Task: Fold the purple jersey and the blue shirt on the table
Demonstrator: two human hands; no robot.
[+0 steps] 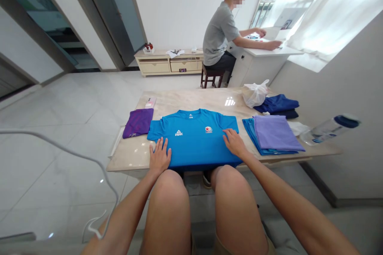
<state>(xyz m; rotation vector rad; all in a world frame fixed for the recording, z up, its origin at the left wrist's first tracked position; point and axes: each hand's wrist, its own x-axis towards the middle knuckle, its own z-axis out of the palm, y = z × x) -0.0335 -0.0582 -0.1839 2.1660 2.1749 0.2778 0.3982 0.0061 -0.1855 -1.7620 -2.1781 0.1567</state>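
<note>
A blue T-shirt (194, 143) lies spread face up on the table, its collar pointing away from me and its lower part hanging over the near edge. White logos and a small round emblem show on its chest. My left hand (160, 155) rests flat at the shirt's left side, below the sleeve, fingers apart. On the right side, below the other sleeve, my right hand (235, 142) lies on the fabric with its fingers stretched out. Neither hand grips anything that I can see.
On the marble-patterned table (128, 157), a folded purple garment (138, 122) and a phone (150, 102) lie left. Folded lavender cloth (277, 132), a white plastic bag (255, 95), dark blue clothes (278, 103) and a clear bottle (329, 129) stand right. A person (223, 34) sits beyond.
</note>
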